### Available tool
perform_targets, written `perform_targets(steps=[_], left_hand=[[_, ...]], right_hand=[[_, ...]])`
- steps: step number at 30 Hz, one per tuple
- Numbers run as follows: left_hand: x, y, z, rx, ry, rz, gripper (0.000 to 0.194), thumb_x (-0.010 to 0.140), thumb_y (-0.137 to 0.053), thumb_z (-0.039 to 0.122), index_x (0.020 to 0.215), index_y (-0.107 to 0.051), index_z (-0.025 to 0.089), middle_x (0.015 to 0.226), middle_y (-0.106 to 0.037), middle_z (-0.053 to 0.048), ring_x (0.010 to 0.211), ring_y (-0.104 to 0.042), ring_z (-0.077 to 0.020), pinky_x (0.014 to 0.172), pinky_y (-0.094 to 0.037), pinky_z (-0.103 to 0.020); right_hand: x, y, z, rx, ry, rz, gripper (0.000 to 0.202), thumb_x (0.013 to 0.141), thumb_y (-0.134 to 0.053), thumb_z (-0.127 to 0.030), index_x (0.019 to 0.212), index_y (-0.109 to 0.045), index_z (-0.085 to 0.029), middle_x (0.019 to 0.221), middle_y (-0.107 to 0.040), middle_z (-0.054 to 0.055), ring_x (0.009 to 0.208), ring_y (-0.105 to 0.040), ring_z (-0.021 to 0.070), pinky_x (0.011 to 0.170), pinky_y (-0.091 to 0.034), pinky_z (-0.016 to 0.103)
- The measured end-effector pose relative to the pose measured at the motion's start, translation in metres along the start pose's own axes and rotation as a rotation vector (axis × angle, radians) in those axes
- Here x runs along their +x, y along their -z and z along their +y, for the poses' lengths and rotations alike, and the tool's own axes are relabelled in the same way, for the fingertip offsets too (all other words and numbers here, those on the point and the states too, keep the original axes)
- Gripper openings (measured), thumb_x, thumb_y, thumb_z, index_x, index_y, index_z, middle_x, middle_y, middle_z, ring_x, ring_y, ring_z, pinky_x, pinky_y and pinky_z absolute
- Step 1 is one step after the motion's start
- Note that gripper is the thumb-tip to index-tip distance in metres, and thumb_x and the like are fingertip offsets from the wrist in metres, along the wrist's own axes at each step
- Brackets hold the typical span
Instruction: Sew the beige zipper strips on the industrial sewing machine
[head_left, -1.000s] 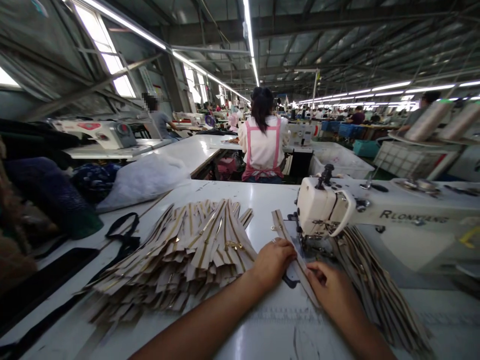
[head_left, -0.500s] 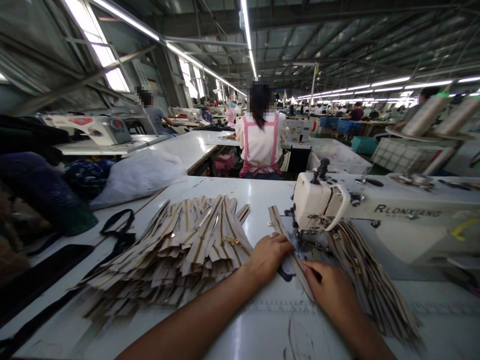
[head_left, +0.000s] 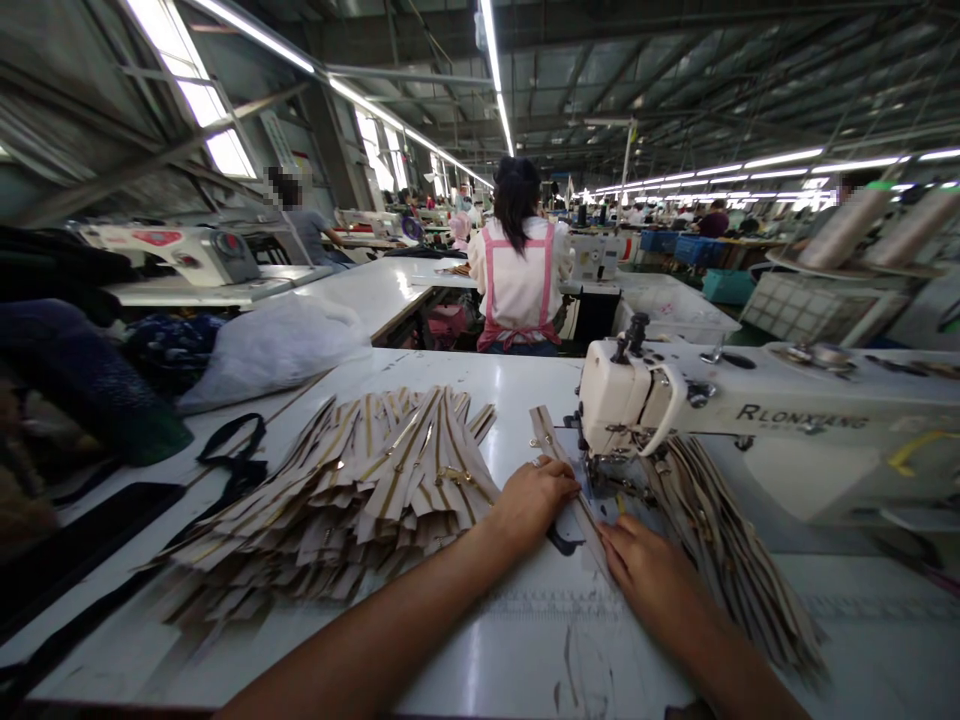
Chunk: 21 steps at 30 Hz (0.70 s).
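Note:
A beige zipper [head_left: 545,432] lies slantwise on the table beside the sewing machine's needle area. My left hand [head_left: 534,497], with a ring on one finger, is closed over its middle, just left of the presser foot. Lower down, my right hand [head_left: 646,562] has its fingers together at the zipper's near end. The sewing machine [head_left: 630,400] stands to the right, its head just beyond my fingers. Left of my left hand fans out a big pile of beige zippers [head_left: 397,480] with gold-coloured teeth. Another bundle of zippers [head_left: 727,540] hangs together behind my right hand.
A ruler scale [head_left: 540,602] runs along the white table [head_left: 465,660] near me. Black straps [head_left: 232,450] and a dark flat object [head_left: 90,545] lie at left, with a white plastic bag [head_left: 277,345] beyond. A co-worker in a pink apron [head_left: 520,270] sits ahead, back turned.
The view has shifted slightly. My right hand's fingers have straightened and lie flatter along the zipper; my left hand keeps its place on it.

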<state>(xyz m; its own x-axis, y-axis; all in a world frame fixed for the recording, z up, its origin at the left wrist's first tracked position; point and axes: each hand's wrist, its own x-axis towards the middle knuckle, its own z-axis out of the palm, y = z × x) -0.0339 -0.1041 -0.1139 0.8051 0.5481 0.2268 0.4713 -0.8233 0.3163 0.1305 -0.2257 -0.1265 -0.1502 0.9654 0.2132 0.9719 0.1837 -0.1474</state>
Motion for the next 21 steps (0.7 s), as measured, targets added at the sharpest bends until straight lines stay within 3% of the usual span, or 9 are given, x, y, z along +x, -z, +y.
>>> perform_targets(steps=[6,15,21], left_hand=[[0.019,0.001,0.000,-0.005,0.116,-0.021,0.023,0.094,-0.050,0.017,0.097,-0.073,0.018,0.108,-0.066,-0.009,0.096,-0.059,-0.0221,0.085,-0.047,-0.030],[0.040,-0.009,-0.007,-0.120,0.085,0.024,0.025,0.090,-0.051,0.017,0.081,-0.074,0.018,0.096,-0.067,-0.006,0.093,-0.057,-0.0205,0.086,-0.047,-0.029],[0.048,-0.014,-0.014,-0.191,0.085,0.042,0.024,0.088,-0.051,0.015,0.081,-0.074,0.016,0.098,-0.068,-0.007,0.096,-0.058,-0.0205,0.090,-0.045,-0.029]], right_hand=[[0.016,-0.004,0.006,0.120,-0.019,0.060,0.035,0.090,-0.041,-0.013,0.109,-0.069,-0.017,0.091,-0.070,0.006,0.079,-0.068,0.0155,0.073,-0.053,0.024],[0.013,-0.010,-0.004,0.024,-0.141,0.127,0.034,0.087,-0.041,-0.011,0.104,-0.070,-0.016,0.090,-0.070,0.009,0.077,-0.070,0.0196,0.067,-0.054,0.027],[0.020,-0.010,-0.001,0.006,-0.185,0.124,0.034,0.090,-0.041,-0.013,0.105,-0.070,-0.017,0.096,-0.071,0.010,0.080,-0.069,0.0188,0.069,-0.053,0.025]])
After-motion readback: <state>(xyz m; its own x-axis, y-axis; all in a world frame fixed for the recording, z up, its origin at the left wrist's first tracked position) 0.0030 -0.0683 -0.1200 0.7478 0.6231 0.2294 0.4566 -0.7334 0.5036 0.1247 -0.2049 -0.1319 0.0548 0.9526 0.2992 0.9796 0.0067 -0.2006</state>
